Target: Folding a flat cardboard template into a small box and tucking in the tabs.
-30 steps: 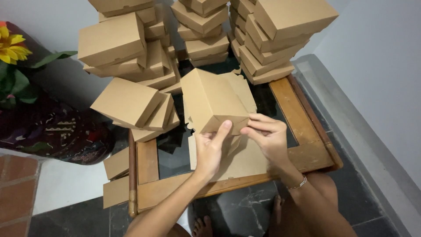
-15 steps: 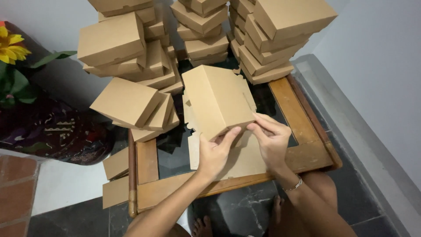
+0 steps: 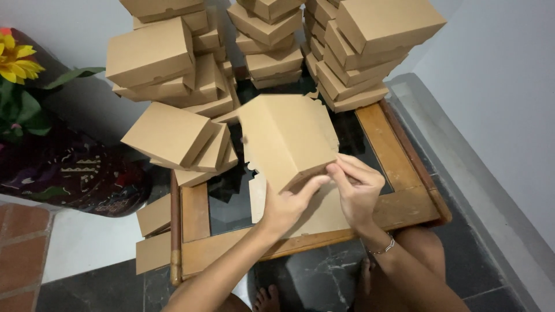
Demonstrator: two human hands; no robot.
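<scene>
Feet: bare toes (image 3: 267, 299) show on the dark stone floor (image 3: 312, 277) at the near edge, below the table.
Knee: a bare knee (image 3: 425, 248) sits near right, against the table's near rim.
Table: low wooden frame (image 3: 404, 208) with a dark glass top (image 3: 222, 199), centre of the scene.
Left hand: left hand (image 3: 289, 205) is closed on the near lower edge of the box, thumb up along its near corner, fingers underneath.
Right hand: right hand (image 3: 358, 190) pinches the box's near right corner, fingertips (image 3: 334, 172) pressed on the cardboard; a thin bracelet (image 3: 383, 248) circles the wrist.
Box: brown cardboard box (image 3: 286, 136), half folded, held tilted above the table centre, notched flaps showing along its left and far right edges.
Flat sheet: an unfolded cardboard blank (image 3: 315, 216) lies on the table under both hands.
Spare blanks: flat pieces (image 3: 155, 234) lean off the table's near left corner.
Small stack: finished boxes (image 3: 173, 136) piled askew on the table's left side, just left of the held box.
Left tower: tall pile (image 3: 156, 58) far left, top box tilted.
Middle tower: pile (image 3: 269, 40) at far centre.
Right tower: pile (image 3: 370, 40) far right, leaning right.
Flower: yellow bloom (image 3: 14, 60) with green leaves, far left, above a dark patterned cloth (image 3: 69, 173).
Wall: pale wall (image 3: 497, 86) along the right.
</scene>
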